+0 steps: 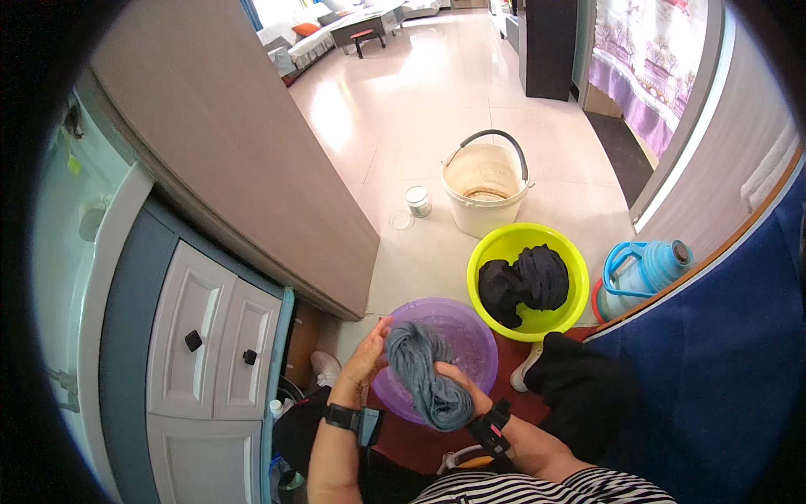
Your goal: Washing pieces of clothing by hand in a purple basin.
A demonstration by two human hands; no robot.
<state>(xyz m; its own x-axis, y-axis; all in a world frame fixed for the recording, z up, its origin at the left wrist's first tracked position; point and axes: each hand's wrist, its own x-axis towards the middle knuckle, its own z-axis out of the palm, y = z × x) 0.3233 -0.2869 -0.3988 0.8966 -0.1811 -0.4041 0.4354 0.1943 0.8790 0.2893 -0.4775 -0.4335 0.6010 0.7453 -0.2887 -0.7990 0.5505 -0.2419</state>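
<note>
A twisted bundle of wet-looking grey-blue cloth point(419, 372) is held over a purple plastic basin point(482, 340) with water in it. My left hand point(371, 353) is at the bundle's upper left side, its fingers partly hidden behind the cloth. On the lower right side, my right hand point(465, 385) grips the bundle, thumb on top. Beyond the purple basin, to the right, a yellow-green basin point(582, 283) holds bunched black cloth point(541, 277).
A cream bucket point(485, 214) with a raised dark handle stands behind the basins, beside a lidless jar point(418, 200) and its lid point(401, 220). A blue-topped thermos jug point(645, 271) is at right. Left are a door panel point(252, 157) and a white-fronted cabinet point(201, 327).
</note>
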